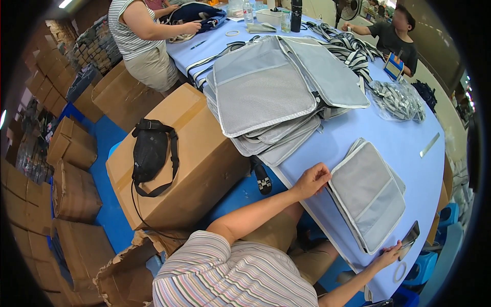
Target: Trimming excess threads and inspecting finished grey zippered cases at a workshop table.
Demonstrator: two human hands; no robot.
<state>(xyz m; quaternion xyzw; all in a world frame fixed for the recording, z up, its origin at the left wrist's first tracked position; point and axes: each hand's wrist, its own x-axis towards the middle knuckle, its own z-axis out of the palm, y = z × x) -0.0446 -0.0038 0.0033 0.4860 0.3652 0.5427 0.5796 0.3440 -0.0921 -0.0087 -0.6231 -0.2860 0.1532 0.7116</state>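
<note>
A small stack of flat grey mesh panels [364, 192] with pale edging lies on the table in front of me. My left hand [313, 180] is closed, its thumb and fingertips pinched at the left edge of the top panel. Past the stack's near right corner, my right hand [389, 256] has its fingers on the lower end of a dark phone [410, 235], which is tilted above the table. Beside that hand lies a pale ring, like a tape roll [400, 272]. Farther off is a large, uneven pile of similar grey mesh panels [266, 92].
A big cardboard box [204, 174] with a black waist bag [152, 151] stands left of the table [312, 153]. Striped straps [353, 46], a plastic bag of straps [398, 100] and a metal ruler [429, 145] lie farther off. Two people [138, 41] [396, 38] work across the table.
</note>
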